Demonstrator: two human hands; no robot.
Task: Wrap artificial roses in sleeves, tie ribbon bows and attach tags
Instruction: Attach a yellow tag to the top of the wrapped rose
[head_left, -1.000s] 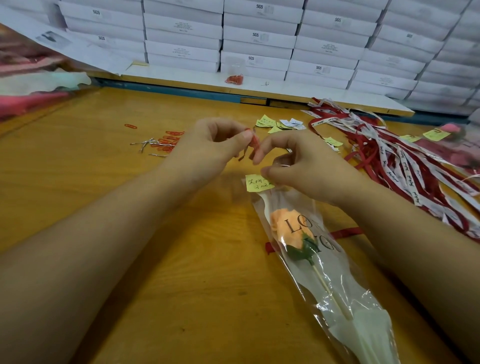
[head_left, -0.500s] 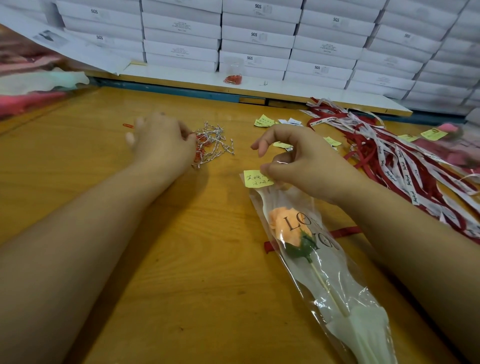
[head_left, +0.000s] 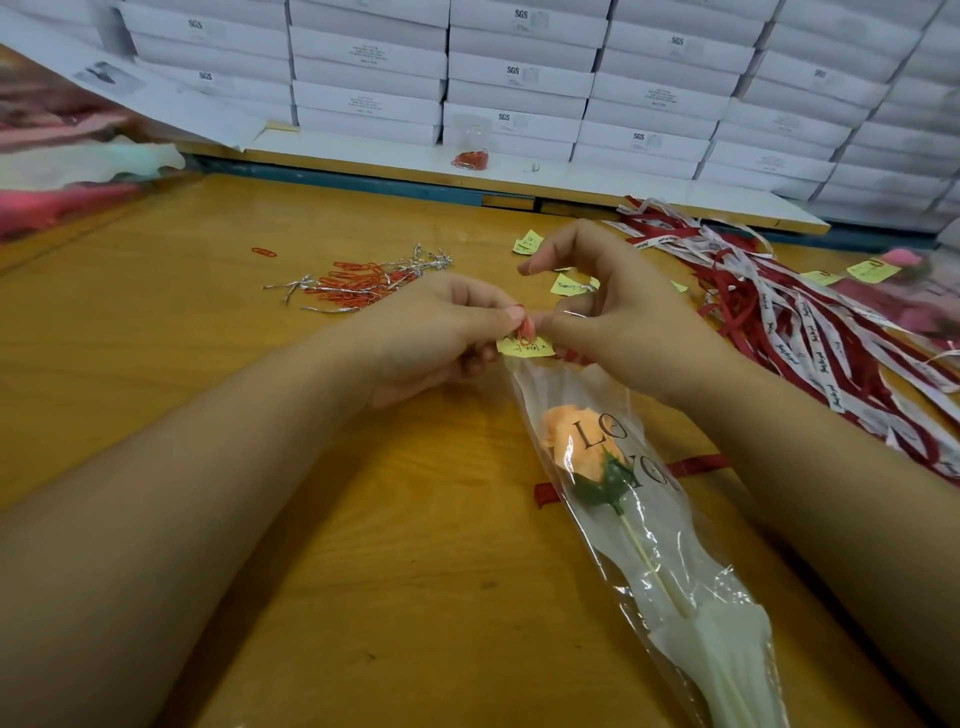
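Head view. Rose (head_left: 576, 441) lies in its sleeve (head_left: 649, 545) on the desk (head_left: 260, 415). Right hand (head_left: 618, 317) grip pinches the yellow tag (head_left: 535, 349) to the sleeve mouth, steadying it. Left hand (head_left: 431, 338) grip pinches a red paper clip (head_left: 525, 328) onto the tag, likely to fasten it. Half a second ago the left hand was at the clip pile (head_left: 358, 283).

A packing workshop: stacked white boxes (head_left: 519, 78) line the wall behind a wooden surface (head_left: 208, 364) strewn with ribbons (head_left: 810, 322), clips (head_left: 358, 286) and tags (head_left: 527, 243).
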